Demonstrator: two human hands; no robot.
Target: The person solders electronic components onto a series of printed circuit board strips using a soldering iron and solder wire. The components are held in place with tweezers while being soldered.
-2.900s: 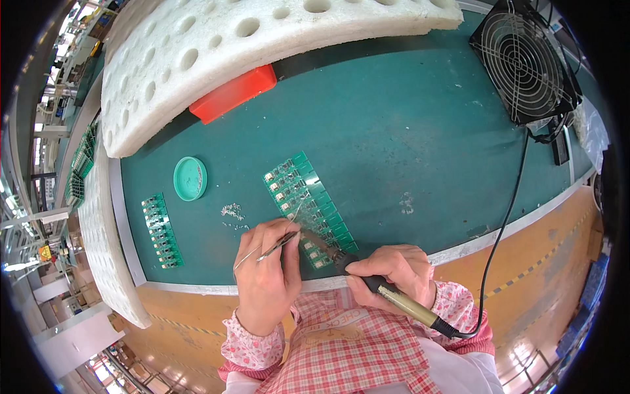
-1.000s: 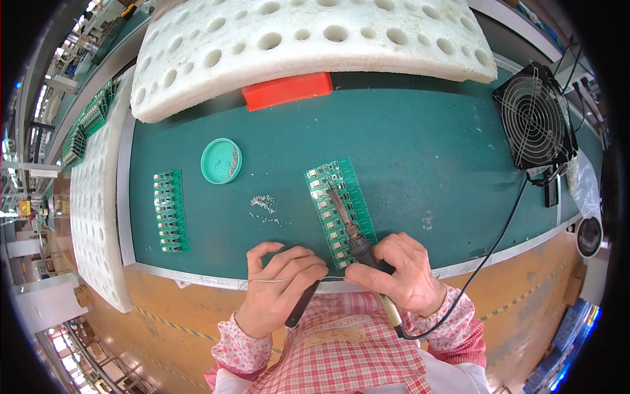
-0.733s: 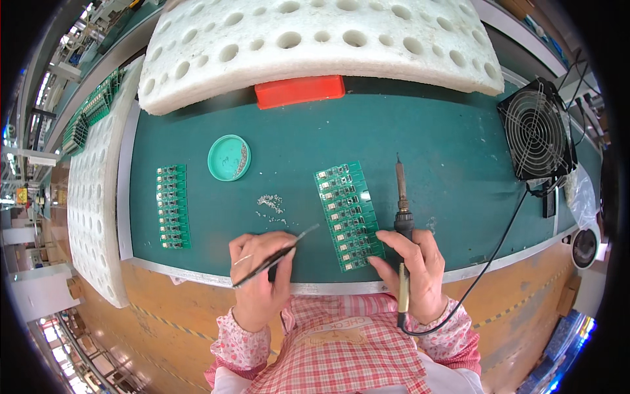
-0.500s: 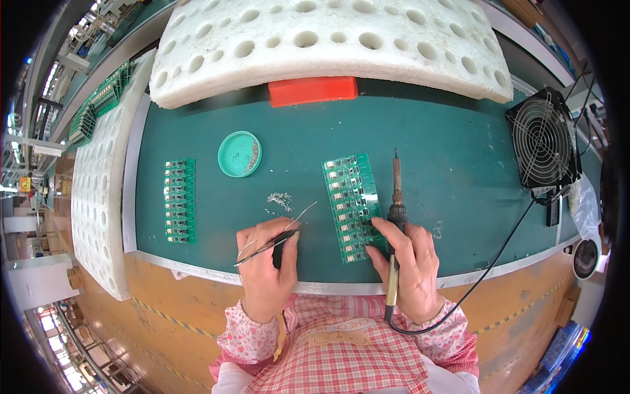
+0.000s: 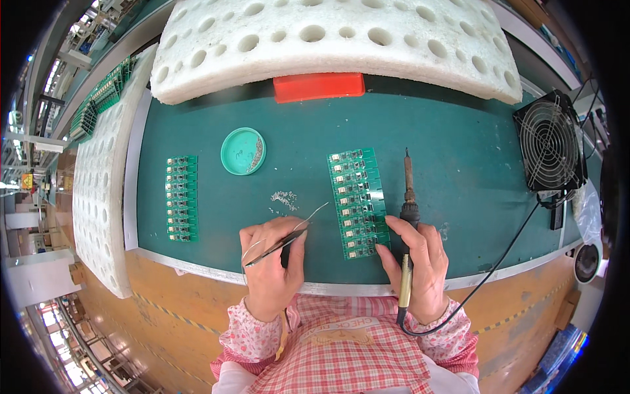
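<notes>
My left hand [image 5: 272, 276] is closed around dark tweezers [image 5: 277, 247] and a thin strand of solder wire [image 5: 317, 211], whose free end points up toward a circuit board panel [image 5: 358, 203]. The green panel, with a row of white and dark components, lies flat on the bench. In my right hand [image 5: 423, 269] is a soldering iron [image 5: 409, 194], its tip aimed away from me, beside the panel and not touching it. My right thumb and index finger are at the panel's lower right edge. Tiny loose parts [image 5: 284, 199] are scattered left of the panel.
A round green dish [image 5: 226, 154] holds more small parts. Another board panel [image 5: 182, 200] lies at left. White foam with holes [image 5: 335, 59] spans the back above a red box [image 5: 319, 87]. A fan [image 5: 548, 138] stands at right; the iron's cable [image 5: 495, 266] crosses the bench.
The whole view has shifted slightly. My left hand with tweezers and wire is slightly further right and closer to the panel. The panel sits a little straighter; both grips are unchanged.
</notes>
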